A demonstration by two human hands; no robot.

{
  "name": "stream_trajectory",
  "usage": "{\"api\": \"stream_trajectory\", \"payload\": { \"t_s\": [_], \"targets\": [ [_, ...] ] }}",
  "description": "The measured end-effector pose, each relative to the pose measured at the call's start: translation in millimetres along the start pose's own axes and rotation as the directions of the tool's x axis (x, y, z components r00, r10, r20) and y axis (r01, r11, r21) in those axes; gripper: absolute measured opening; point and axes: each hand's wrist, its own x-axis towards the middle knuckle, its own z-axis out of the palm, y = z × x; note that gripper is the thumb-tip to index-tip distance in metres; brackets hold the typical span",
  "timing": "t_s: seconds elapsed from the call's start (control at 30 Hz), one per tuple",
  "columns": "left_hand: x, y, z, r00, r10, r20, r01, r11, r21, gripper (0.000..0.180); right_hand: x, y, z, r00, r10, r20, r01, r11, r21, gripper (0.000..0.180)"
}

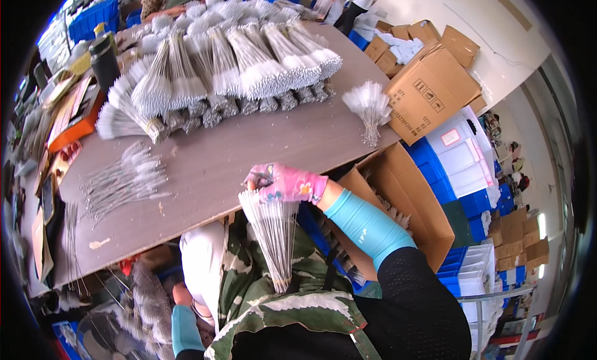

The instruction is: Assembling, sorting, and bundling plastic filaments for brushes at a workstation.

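Observation:
My right hand (277, 181), in a pink floral glove, is closed at the top of a bundle of thin wire brushes (277, 242). Their white bristle ends are up by the hand, and the bare wires run down to a gathered tip in front of my camouflage apron (317, 316). Low on the left, below the table edge, my left hand (181, 294) shows only in part, and its fingers are hidden. Beside it is a pile of grey-white bristly brushes (149, 298).
Many bundled brushes (249, 68) are stacked across the table (249, 139). Loose brushes (127, 180) lie at left, and one bundle (370, 108) stands at the right corner. An open carton (429, 204) is by my right arm, with a closed carton (429, 92) behind it.

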Motion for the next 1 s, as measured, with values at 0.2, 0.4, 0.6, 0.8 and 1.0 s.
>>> {"api": "stream_trajectory", "payload": {
  "t_s": [0.2, 0.4, 0.6, 0.8, 1.0],
  "targets": [
    [-9.3, -4.3, 4.1, 0.997, -0.038, 0.068, 0.067, 0.868, -0.492, 0.025, 5.2, -3.7, 0.3, 0.999, -0.025, -0.021, 0.025, 1.0, 0.018, 0.016],
    [-30.2, 66.2, -49.4, 0.977, -0.005, 0.214, -0.105, 0.86, 0.5, 0.02, 6.0, -3.4, 1.4, 1.0, -0.004, -0.022, 0.003, 0.999, -0.048, 0.019],
    [-39.6, 50.1, -50.8, 0.92, -0.074, 0.385, -0.235, 0.682, 0.692, 0.029, 10.6, 6.0, 6.6, 0.999, -0.007, 0.037, 0.008, 1.0, -0.03, 0.021],
    [-29.1, 54.6, -43.6, 0.815, -0.247, 0.524, -0.28, 0.624, 0.729, 0.043, 4.0, 0.8, -0.5, 0.996, -0.075, 0.042, 0.071, 0.993, 0.091, 0.015],
    [-45.5, 56.6, -44.6, 0.927, -0.355, 0.119, 0.232, 0.793, 0.563, 0.035, -2.2, -11.5, -10.0, 0.997, 0.003, 0.077, -0.003, 1.0, -0.002, 0.019]
  ]
}}
